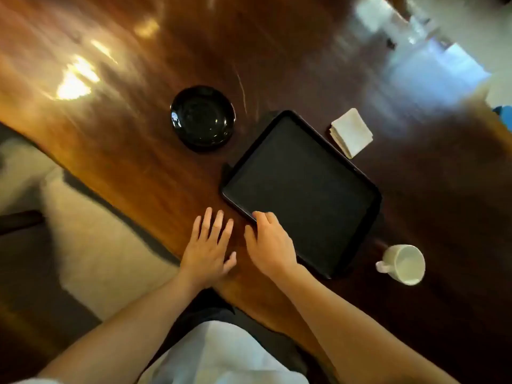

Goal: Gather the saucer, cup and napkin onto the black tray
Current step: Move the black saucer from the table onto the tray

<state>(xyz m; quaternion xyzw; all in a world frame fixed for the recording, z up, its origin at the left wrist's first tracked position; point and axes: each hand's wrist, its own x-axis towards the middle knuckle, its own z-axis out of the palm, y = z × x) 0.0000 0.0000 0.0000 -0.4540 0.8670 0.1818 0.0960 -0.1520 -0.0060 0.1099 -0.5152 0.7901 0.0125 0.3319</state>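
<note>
A black rectangular tray [302, 189] lies bare in the middle of the wooden table. The black glossy saucer [203, 117] sits on the wood to its upper left. A folded white napkin [352, 132] lies just past the tray's far right edge. The white cup [403, 264] lies on its side to the tray's lower right, mouth toward me. My left hand [209, 248] rests flat on the table with fingers spread, holding nothing. My right hand [268, 242] has its fingertips on the tray's near corner, fingers loosely curled.
The dark polished table [138, 167] runs diagonally; its near edge drops off to a pale floor [91, 245] at the left. Bright window reflections glare on the far wood. A blue object [504, 112] shows at the right edge.
</note>
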